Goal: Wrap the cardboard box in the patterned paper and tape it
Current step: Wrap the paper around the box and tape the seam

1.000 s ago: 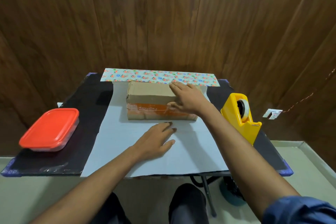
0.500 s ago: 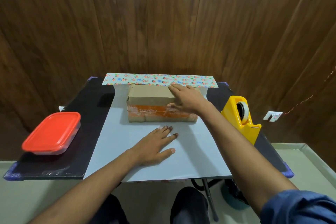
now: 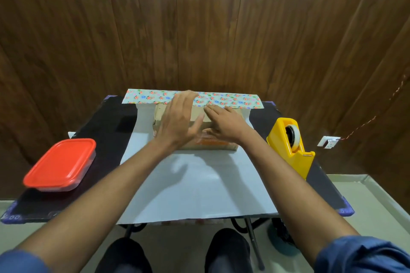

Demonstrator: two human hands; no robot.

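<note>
1. Far left of the cardboard box (image 3: 221, 115), well apart from it, a clear container with a red lid (image 3: 59, 164) sits on the dark table (image 3: 104, 126).

2. The box lies lengthwise near the back of the patterned paper (image 3: 195, 182), which is spread white side up. Behind the box the paper's far edge stands up and shows a floral strip just above the box top.

3. The left hand (image 3: 177, 121) is in front of the box's left half, fingers straight and spread, holding nothing; its fingertips reach the floral strip. It is slightly blurred, so I cannot tell whether it touches the box.

4. The right hand (image 3: 224, 123) lies flat on the box's right half, fingers straight, pressing down and gripping nothing.

5. To the right of the box, close by, stands a yellow tape dispenser (image 3: 290, 146).

6. The step in hand looks like folding the far flap onto the box. To do it well, keep the right hand pinning the box so it cannot slide. Draw the flap forward evenly with the left – snug along the back top edge – then crease before taping.
</note>
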